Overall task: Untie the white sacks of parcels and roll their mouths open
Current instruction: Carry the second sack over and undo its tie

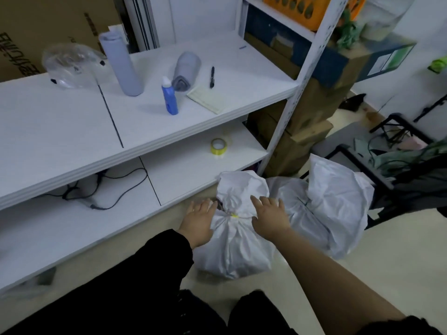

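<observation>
Upper shelf, left to right: crumpled clear plastic bag; tall lavender flask, upright; small blue bottle with white cap, upright; rolled grey cloth lying just behind it; black pen; sheet of lined paper at the front edge.

Lower shelf: black cable at left, roll of yellow tape toward the right.

On the floor before the shelves: left hand, fingers straight and spread, against the left side of the near white sack, just beside its cinched neck. Neck bound by a yellow tie, mouth bunched above it. Right hand, fingers splayed, rests on the sack's right shoulder.

Second white sack, also tied, touches the first on its right. Stacked cardboard boxes stand behind both.
</observation>
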